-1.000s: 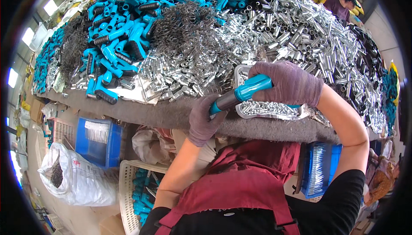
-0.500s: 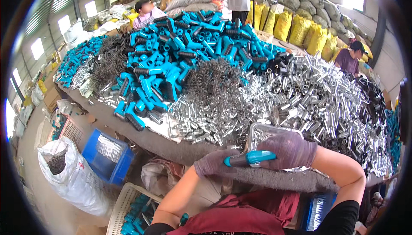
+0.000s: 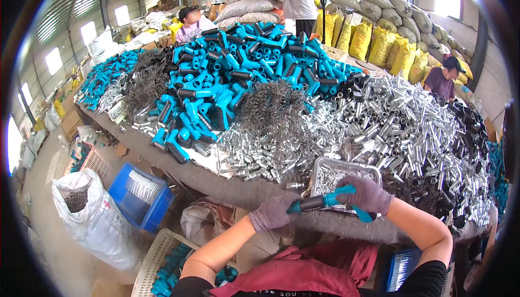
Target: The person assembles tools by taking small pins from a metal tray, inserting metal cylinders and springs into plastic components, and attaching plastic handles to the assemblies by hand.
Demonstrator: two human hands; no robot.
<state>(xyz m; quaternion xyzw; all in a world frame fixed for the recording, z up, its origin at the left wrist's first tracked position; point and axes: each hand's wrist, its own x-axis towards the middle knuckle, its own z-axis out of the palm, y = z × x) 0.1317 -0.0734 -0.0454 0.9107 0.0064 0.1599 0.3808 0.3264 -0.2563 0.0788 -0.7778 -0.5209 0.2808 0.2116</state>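
Your left grip (image 3: 272, 212) is clamped on one end of the teal-and-black tool handle (image 3: 312, 203), your right grip (image 3: 364, 194) on its forked end, by the worktop's (image 3: 215, 182) near edge.

The tool (image 3: 313, 203) is blue-green with a black grip around its middle. It lies sideways in the air, almost flat, with its right part tipped up a bit. The left hand (image 3: 272, 211) holds one end. At the right hand (image 3: 367, 194), blue-green bits show above and below. It is over the near edge of the counter (image 3: 208, 183).
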